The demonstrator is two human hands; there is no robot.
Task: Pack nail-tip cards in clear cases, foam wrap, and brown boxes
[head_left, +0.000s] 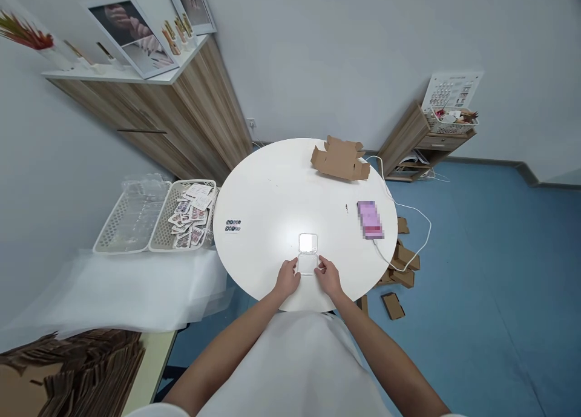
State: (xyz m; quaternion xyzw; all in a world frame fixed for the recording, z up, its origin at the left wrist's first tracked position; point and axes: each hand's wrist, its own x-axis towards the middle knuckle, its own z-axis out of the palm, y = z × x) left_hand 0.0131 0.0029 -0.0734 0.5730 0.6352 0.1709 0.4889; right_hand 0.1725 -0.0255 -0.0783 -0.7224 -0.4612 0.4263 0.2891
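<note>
A small clear plastic case (307,253) lies opened flat near the front edge of the round white table (272,187). My left hand (287,278) grips the case's near half from the left with curled fingers. My right hand (327,276) pinches the same half from the right. The far half of the case lies free on the table. A small dark card of nail tips (233,225) rests at the table's left edge.
A folded cardboard box (340,158) lies at the table's far side, a pink phone (370,219) on a white cable at right. Two white baskets (157,216) with packets stand left. Cardboard pieces (399,272) litter the blue floor. Flat cartons (68,368) are stacked at lower left.
</note>
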